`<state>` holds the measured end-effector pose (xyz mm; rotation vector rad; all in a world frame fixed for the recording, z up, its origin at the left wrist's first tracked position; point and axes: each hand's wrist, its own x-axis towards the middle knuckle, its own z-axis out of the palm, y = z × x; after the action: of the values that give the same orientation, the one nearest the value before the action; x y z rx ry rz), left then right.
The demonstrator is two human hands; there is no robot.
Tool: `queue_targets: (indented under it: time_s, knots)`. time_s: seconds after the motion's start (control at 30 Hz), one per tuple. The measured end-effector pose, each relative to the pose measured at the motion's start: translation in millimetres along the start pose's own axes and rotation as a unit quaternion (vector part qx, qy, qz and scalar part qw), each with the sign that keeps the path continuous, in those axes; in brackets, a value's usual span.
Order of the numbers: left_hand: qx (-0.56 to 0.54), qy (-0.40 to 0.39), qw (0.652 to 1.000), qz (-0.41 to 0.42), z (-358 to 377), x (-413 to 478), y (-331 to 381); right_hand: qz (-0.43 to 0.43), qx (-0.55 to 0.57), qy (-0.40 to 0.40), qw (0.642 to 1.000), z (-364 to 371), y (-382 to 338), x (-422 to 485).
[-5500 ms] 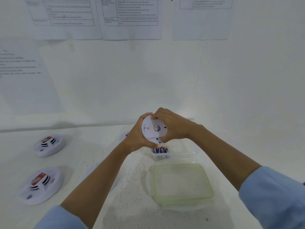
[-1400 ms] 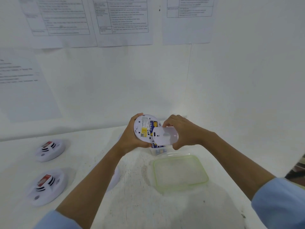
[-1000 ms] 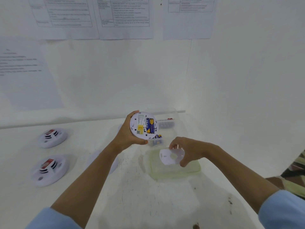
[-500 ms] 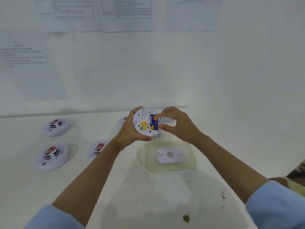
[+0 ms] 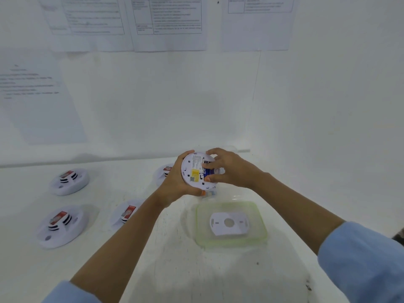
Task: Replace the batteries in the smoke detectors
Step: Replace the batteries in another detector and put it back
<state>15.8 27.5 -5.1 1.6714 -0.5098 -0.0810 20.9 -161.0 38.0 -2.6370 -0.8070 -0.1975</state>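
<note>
Setting: a staged test bench, not a home. My white table (image 5: 196, 276) sits in a corner of bare white walls (image 5: 153, 106). Printed sheets (image 5: 168, 22) with ruled tables are stuck in a row above it, with a text sheet (image 5: 39, 101) further left; the print is too blurred to read. Identical smoke detectors (image 5: 69, 181) are laid out apart on the left. A loose white mounting plate (image 5: 238, 224) lies on a green-rimmed lid (image 5: 197, 224).

Detectors (image 5: 69, 181) crowd the left; lid (image 5: 202, 226) sits right.
</note>
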Motion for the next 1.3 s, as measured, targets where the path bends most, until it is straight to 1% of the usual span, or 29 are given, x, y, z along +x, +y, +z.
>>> queue_targets:
  time_s: [0.1,0.2,0.3,0.4,0.47,0.6,0.63,0.67,0.7,0.77,0.8,0.93,1.0,1.07,1.13,1.17,1.3]
  knots:
    - [-0.007,-0.012,1.000,-0.004,-5,9,-5,-0.037,-0.046,0.020,0.998,6,7,5]
    - [-0.005,-0.020,1.000,-0.005,-9,17,-9,-0.070,-0.083,0.060,0.992,16,14,8]
    - [0.000,-0.022,1.000,-0.006,-10,23,-11,-0.095,-0.105,0.083,0.986,23,19,11]
    - [-0.004,-0.021,1.000,-0.008,-11,30,-13,-0.132,-0.148,0.109,0.974,24,25,14]
    - [-0.004,-0.023,1.000,-0.010,-11,35,-14,-0.172,-0.171,0.129,0.962,23,33,18]
    - [-0.008,-0.019,1.000,-0.014,-10,44,-16,-0.228,-0.261,0.121,0.930,22,46,24]
    - [-0.008,-0.017,1.000,-0.014,-9,45,-16,-0.235,-0.273,0.096,0.928,21,48,24]
    - [-0.009,-0.016,1.000,-0.014,-8,46,-17,-0.230,-0.243,0.097,0.937,21,48,25]
    - [-0.010,-0.015,1.000,-0.014,-8,47,-17,-0.216,-0.237,0.083,0.944,21,47,24]
    - [-0.012,-0.010,1.000,-0.014,-7,50,-19,-0.264,-0.227,0.130,0.928,22,54,26]
    - [-0.012,-0.007,1.000,-0.015,-6,51,-19,-0.270,-0.209,0.124,0.932,21,56,28]
    - [-0.012,-0.002,1.000,-0.021,-6,53,-22,-0.300,-0.277,0.175,0.896,26,63,30]
    - [-0.011,0.003,1.000,-0.023,-6,54,-24,-0.284,-0.224,0.198,0.911,24,60,31]
    - [-0.005,0.006,1.000,-0.022,-7,54,-25,-0.245,-0.159,0.201,0.935,25,57,28]
    - [0.005,0.009,1.000,-0.017,-7,56,-26,-0.193,-0.094,0.158,0.964,24,57,27]
    - [0.009,0.012,1.000,-0.016,-8,56,-26,-0.170,-0.075,0.140,0.972,23,58,26]
    - [0.023,0.007,1.000,-0.013,-11,60,-26,-0.122,-0.019,0.111,0.986,18,57,29]
